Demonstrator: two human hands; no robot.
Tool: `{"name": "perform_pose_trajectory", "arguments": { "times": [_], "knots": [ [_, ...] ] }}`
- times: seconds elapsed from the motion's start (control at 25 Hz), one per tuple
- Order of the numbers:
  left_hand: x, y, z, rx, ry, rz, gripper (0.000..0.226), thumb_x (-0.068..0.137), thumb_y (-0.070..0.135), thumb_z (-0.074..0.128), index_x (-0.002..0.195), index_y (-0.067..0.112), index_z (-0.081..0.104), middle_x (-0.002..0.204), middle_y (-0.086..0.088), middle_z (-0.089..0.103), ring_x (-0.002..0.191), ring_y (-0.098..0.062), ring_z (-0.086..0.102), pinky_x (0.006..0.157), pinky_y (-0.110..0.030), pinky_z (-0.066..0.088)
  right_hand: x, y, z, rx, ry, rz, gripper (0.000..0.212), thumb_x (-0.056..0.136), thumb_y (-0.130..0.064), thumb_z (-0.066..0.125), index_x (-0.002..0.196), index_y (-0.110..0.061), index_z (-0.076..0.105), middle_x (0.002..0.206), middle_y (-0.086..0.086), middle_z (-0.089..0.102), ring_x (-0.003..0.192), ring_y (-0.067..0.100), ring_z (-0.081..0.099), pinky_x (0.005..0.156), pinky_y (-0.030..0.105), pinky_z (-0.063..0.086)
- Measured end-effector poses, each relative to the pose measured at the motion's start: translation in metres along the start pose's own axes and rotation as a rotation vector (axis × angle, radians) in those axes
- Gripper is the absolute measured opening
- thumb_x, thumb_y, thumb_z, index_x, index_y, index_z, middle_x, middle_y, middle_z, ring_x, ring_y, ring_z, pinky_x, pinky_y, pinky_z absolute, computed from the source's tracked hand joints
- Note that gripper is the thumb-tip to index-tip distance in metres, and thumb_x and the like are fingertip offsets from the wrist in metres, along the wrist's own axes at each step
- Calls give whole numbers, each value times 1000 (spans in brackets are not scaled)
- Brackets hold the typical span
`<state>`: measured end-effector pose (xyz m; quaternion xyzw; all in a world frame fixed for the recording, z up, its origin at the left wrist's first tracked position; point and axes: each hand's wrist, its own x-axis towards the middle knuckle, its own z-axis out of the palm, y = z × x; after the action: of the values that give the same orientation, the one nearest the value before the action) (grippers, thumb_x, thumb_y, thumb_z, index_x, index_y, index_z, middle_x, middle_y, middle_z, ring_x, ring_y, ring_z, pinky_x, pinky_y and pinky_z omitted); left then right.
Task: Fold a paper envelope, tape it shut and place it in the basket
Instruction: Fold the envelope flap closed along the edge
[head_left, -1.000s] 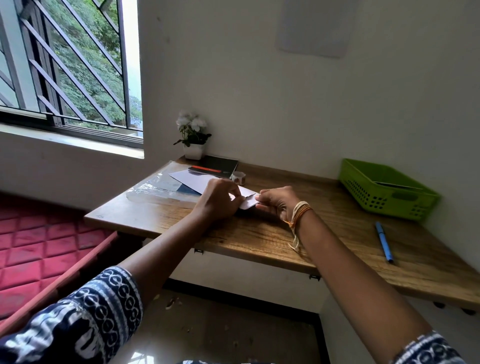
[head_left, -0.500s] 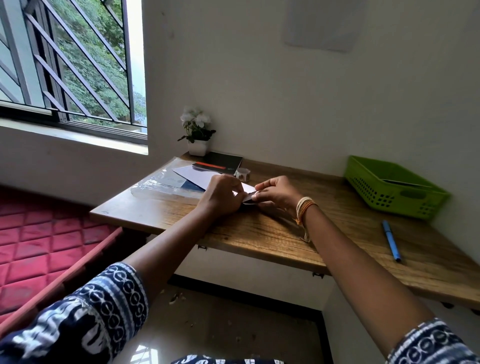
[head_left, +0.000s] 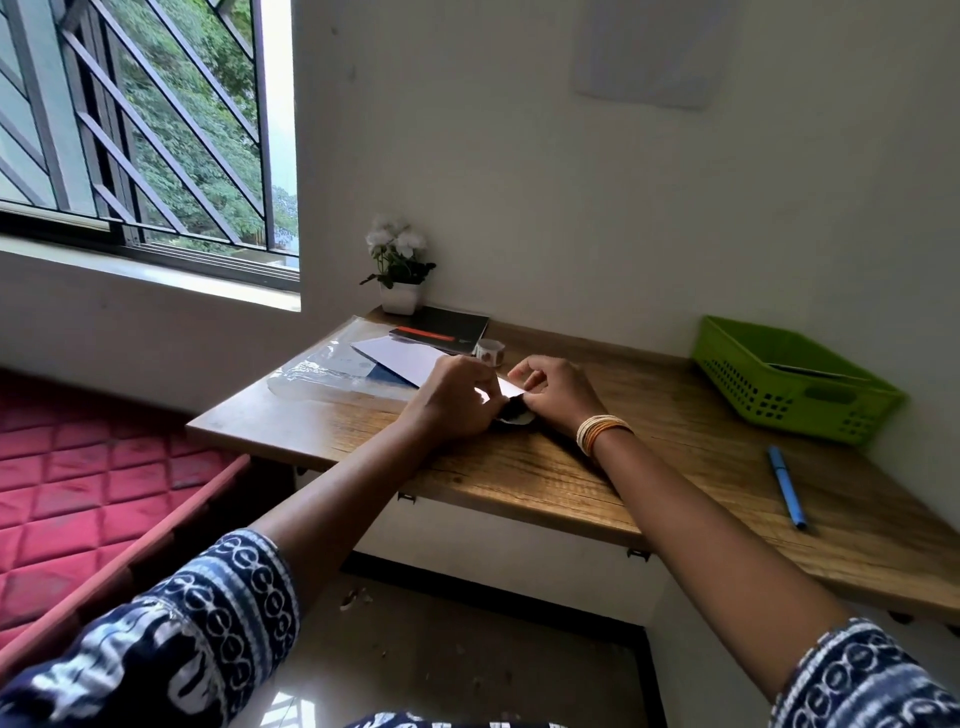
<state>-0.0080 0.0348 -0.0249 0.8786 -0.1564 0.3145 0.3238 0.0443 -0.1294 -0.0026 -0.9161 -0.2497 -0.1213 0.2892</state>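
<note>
A white sheet of paper (head_left: 402, 356) lies on the wooden desk (head_left: 545, 467), partly folded. My left hand (head_left: 457, 395) covers its near part with curled fingers pinching the paper. My right hand (head_left: 556, 389) pinches the paper's right edge close to the left hand. A small strip of the paper (head_left: 509, 387) shows between the two hands. A small roll of tape (head_left: 491, 351) stands just behind the hands. The green basket (head_left: 810, 410) sits at the desk's far right against the wall, with something flat inside it.
A clear plastic sleeve (head_left: 322, 371) lies under the paper at the desk's left. A black notebook (head_left: 447, 327) and a potted white flower (head_left: 400, 270) are at the back. A blue pen (head_left: 787, 486) lies near the right front. A red mattress (head_left: 78, 493) is at the left.
The hands have shifted slightly on the paper, the right hand moving its pinch nearer the left. The camera has drifted, so the desk sits a little to the right.
</note>
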Motion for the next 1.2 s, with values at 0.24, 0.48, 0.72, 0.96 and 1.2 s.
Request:
{"name": "perform_pose_trajectory", "arguments": {
  "times": [0.24,0.48,0.72,0.96,1.2],
  "knots": [
    [-5,11,-4,94,-104,175,7,75,21,74,72,16,71,82,1,70,68,-11,64,61,-34,58,-8,4,-4,200,35,29,27,82,0,64,101,-17,71,95,4,72,86,16,67,75,26,57],
    [-10,19,-7,148,22,353,29,78,46,65,80,18,72,89,4,68,76,-13,62,61,-26,53,-14,8,-13,613,181,132,22,85,6,57,94,-4,75,102,11,73,94,17,68,85,32,57],
    [-5,18,-4,243,-109,398,44,82,56,59,111,24,66,114,3,64,99,-12,60,77,-33,57,-21,29,-25,838,366,240,23,87,4,58,87,-12,75,99,6,72,94,17,66,81,32,57],
    [10,42,18,419,-323,304,63,89,44,56,145,41,26,152,-2,33,132,-24,42,101,-44,40,-29,47,-30,855,720,480,22,85,1,61,94,-12,76,103,6,73,91,18,68,80,34,58],
    [25,63,48,195,-317,62,47,85,35,66,129,28,53,131,-3,55,109,-19,58,81,-30,52,-38,48,-30,586,593,588,16,85,-8,63,95,-11,75,102,5,73,94,18,65,70,20,47]
  ]
}}
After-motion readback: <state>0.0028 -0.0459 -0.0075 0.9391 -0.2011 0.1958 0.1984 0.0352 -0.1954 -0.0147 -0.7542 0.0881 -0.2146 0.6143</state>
